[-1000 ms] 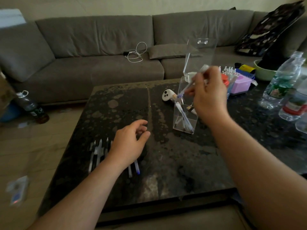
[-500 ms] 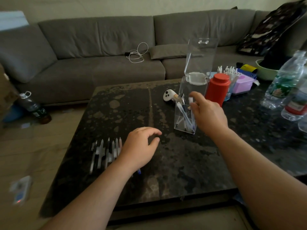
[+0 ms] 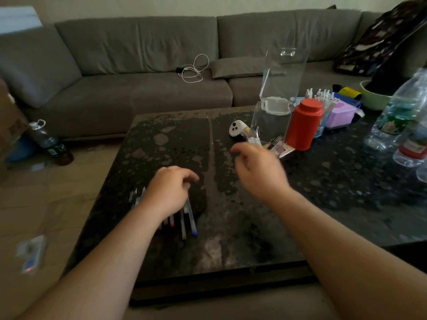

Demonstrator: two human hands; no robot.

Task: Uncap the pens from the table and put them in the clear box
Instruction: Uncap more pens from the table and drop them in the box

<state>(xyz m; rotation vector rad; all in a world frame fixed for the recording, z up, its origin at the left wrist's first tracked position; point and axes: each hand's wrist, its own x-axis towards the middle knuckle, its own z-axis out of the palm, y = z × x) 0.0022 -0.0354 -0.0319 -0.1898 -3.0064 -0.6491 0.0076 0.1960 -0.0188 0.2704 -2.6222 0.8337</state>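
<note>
The left hand lies palm-down, fingers curled over the row of clear-barrelled pens at lower centre-left. The right hand, blurred, loosely curled and seemingly empty, hovers at centre before the tall clear lidded box. Bare dark speckled stone table lies between them.

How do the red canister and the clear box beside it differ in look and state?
The red canister is opaque and round; the clear box is see-through with flat sides. The canister's lid is on, while the box's lid stands flipped up. The box with its raised lid reaches higher. Both stand upright on the dark table.
</note>
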